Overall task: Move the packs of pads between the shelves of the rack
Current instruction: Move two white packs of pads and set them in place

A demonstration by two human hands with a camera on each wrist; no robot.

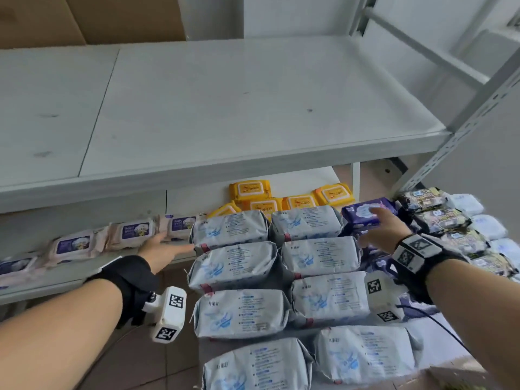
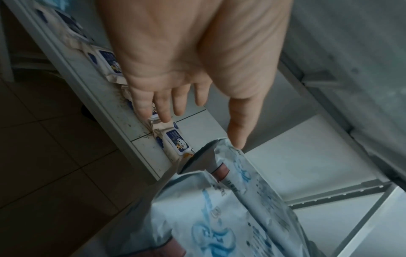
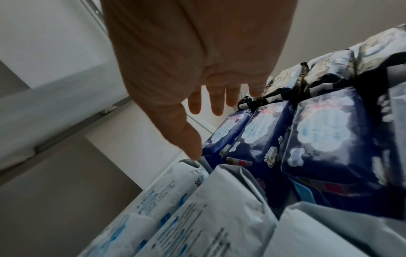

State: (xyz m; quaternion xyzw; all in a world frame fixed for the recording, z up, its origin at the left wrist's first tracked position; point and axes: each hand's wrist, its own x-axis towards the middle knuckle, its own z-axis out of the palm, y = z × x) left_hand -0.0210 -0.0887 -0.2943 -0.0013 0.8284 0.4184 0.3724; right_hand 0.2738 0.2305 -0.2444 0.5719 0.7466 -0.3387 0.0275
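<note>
Several white-and-blue packs of pads [image 1: 236, 270] lie in two columns in front of the rack. Dark blue packs [image 1: 365, 211] and black patterned packs [image 1: 439, 220] lie to their right. My left hand [image 1: 166, 249] is open, fingers straight, at the left end of the farthest white pack [image 1: 229, 228]; its thumb tip touches that pack's corner [image 2: 222, 147]. My right hand [image 1: 385, 223] is open above the dark blue packs [image 3: 259, 137], holding nothing, with its thumb near the farthest white pack's [image 3: 189, 167] end.
The rack's upper grey shelf [image 1: 225, 108] is bare. On the lower shelf [image 1: 84, 274] sits a row of pink wipes packs [image 1: 132, 230], with yellow wipes packs [image 1: 250, 190] farther back. A perforated grey upright [image 1: 472, 116] stands at right. Brown tile floor [image 1: 174, 361] lies below.
</note>
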